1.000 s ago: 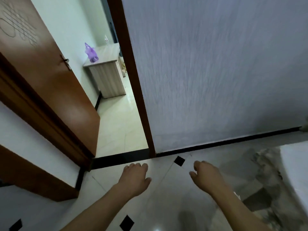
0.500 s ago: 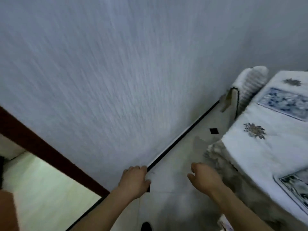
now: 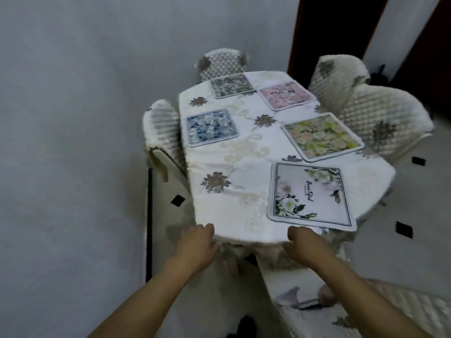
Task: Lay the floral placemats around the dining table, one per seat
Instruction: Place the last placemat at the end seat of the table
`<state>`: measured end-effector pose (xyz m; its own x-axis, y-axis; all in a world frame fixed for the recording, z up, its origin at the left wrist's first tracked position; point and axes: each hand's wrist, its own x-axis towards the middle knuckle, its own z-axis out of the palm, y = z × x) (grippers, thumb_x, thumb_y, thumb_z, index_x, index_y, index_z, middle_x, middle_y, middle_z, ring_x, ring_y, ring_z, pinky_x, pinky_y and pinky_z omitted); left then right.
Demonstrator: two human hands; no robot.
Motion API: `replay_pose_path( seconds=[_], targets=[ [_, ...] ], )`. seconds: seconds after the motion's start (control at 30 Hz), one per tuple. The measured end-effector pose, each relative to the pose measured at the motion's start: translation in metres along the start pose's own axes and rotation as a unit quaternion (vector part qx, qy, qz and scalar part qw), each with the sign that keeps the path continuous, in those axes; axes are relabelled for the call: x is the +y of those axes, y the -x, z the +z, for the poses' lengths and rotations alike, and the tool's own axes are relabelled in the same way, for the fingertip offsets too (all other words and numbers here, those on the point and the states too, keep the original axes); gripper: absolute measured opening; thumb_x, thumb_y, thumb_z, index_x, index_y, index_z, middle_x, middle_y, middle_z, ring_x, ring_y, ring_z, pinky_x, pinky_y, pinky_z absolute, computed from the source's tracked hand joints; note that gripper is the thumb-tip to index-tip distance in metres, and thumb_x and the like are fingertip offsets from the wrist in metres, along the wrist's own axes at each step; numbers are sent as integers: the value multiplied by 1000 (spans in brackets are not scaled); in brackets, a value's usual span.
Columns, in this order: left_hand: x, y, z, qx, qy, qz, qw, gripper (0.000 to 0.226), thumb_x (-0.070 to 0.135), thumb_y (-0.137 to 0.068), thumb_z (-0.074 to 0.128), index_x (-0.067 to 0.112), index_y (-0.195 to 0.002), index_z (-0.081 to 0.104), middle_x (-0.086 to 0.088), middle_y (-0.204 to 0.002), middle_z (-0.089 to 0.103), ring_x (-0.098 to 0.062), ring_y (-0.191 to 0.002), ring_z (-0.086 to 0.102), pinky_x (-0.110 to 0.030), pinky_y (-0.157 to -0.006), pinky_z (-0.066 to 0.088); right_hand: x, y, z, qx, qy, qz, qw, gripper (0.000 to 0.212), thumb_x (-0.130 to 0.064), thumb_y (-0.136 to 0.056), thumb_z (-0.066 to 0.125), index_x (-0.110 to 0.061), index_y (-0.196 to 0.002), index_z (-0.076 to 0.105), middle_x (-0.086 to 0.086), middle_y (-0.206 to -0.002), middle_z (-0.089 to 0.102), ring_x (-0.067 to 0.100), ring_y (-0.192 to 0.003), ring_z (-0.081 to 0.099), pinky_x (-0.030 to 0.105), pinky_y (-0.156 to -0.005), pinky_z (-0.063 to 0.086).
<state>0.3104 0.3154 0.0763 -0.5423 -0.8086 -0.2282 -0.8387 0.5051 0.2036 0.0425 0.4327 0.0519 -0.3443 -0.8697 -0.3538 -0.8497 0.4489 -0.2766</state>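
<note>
Your left hand (image 3: 197,245) and right hand (image 3: 306,245) sit low in the centre of the frame, at the near edge of the table (image 3: 244,147). The fingers of both are loosely curled with nothing in them; whether they touch the table's edge cannot be told. Five placemats lie on the table. The white mat (image 3: 310,193) is just above your right hand and the yellow-green mat (image 3: 322,136) is right of centre. The pink mat (image 3: 286,95) and grey mat (image 3: 230,85) are toward the top, and the blue mat (image 3: 211,126) is on the left side. Quilted chairs (image 3: 380,118) stand at the top, left and right.
</note>
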Motion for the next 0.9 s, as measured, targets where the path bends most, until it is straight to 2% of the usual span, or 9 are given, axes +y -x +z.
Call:
replay_pose_path(
  seconds=[0.1, 0.17, 0.3, 0.37, 0.47, 0.6, 0.7, 0.77, 0.9],
  targets=[
    [31, -66, 6, -29, -42, 60, 997, 37, 47, -88, 50, 18, -110, 53, -9, -105, 62, -30, -96, 57, -38, -77, 44, 33, -34, -4, 4, -58, 73, 996, 27, -44, -88, 58, -17, -89, 57, 6, -91, 64, 25, -86, 59, 31, -68, 45],
    [50, -108, 12, -42, -65, 101, 992, 39, 49, -89, 48, 18, -113, 53, -8, -107, 62, -29, -97, 58, -40, -81, 47, 52, -52, -4, 7, -129, 126, 984, 25, -41, -86, 60, -16, -83, 56, 7, -86, 63, 26, -84, 59, 31, -66, 42],
    [88, -187, 16, -68, -77, 173, 980, 40, 47, -91, 49, 17, -117, 50, -10, -112, 59, -32, -103, 56, -42, -86, 48, 74, -76, 6, 3, -284, 245, 927, 27, -36, -83, 63, -10, -78, 57, 12, -78, 64, 28, -81, 62, 34, -66, 45],
    [104, -228, 19, -79, -71, 197, 975, 42, 45, -91, 50, 15, -120, 49, -12, -113, 58, -33, -105, 55, -43, -87, 47, 79, -86, 15, 0, -363, 301, 882, 31, -33, -81, 64, -2, -85, 64, 15, -80, 65, 28, -79, 64, 33, -66, 50],
    [128, -298, 27, -88, -71, 231, 966, 44, 43, -90, 53, 13, -121, 48, -14, -112, 58, -34, -104, 55, -42, -85, 48, 85, -101, 28, -3, -479, 373, 795, 23, -31, -84, 64, -8, -83, 63, 9, -74, 61, 21, -64, 60, 26, -54, 45],
    [152, -388, 41, -119, -39, 230, 965, 46, 39, -88, 57, 8, -120, 47, -19, -118, 58, -39, -109, 54, -44, -86, 48, 81, -116, 44, 71, -630, 446, 631, 22, -25, -85, 68, -13, -76, 53, 10, -64, 55, 19, -47, 50, 25, -51, 37],
    [165, -442, 54, -115, -9, 221, 968, 45, 34, -86, 60, 7, -120, 48, -20, -119, 58, -41, -109, 54, -45, -86, 48, 77, -127, 49, 127, -692, 487, 517, 21, -27, -87, 68, -8, -82, 59, 10, -56, 59, 20, -47, 50, 28, -53, 37],
    [176, -471, 62, -126, 11, 218, 968, 41, 31, -88, 60, 5, -118, 49, -22, -118, 58, -42, -110, 54, -46, -89, 47, 77, -134, 53, 154, -705, 500, 479, 23, -30, -86, 68, -8, -83, 63, 10, -52, 58, 21, -46, 49, 28, -52, 36],
    [196, -504, 74, -130, 5, 225, 966, 33, 25, -91, 54, -1, -110, 55, -25, -115, 61, -42, -107, 56, -41, -93, 42, 71, -145, 57, 212, -720, 505, 427, 16, -26, -85, 69, -16, -77, 59, 4, -48, 40, 14, -39, 35, 22, -49, 26]
  ],
)
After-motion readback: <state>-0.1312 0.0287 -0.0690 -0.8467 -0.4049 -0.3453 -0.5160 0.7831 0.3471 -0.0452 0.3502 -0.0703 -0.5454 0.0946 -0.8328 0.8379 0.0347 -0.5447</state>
